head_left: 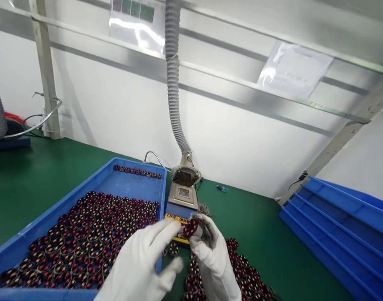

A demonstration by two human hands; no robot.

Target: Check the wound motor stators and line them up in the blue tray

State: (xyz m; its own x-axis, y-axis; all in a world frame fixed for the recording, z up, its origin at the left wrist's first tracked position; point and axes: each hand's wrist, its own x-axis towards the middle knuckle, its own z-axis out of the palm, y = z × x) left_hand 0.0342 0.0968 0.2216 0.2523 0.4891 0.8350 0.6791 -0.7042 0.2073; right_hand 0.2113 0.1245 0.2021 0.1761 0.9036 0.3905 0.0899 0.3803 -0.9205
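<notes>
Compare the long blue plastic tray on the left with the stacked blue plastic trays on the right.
The long tray is single, while the stacked trays form several layers. The long tray holds rows of small round black parts; none show in the stacked trays. Both are blue.

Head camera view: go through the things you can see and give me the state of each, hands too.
Left hand: gloved, open, fingers spread
Right hand: gloved, closed on a round part
Near blue tray: partly filled
Loose parts: piled
Hose: hanging down
Yellow-fronted machine: on or off, cannot tell
Blue trays at right: stacked
</notes>
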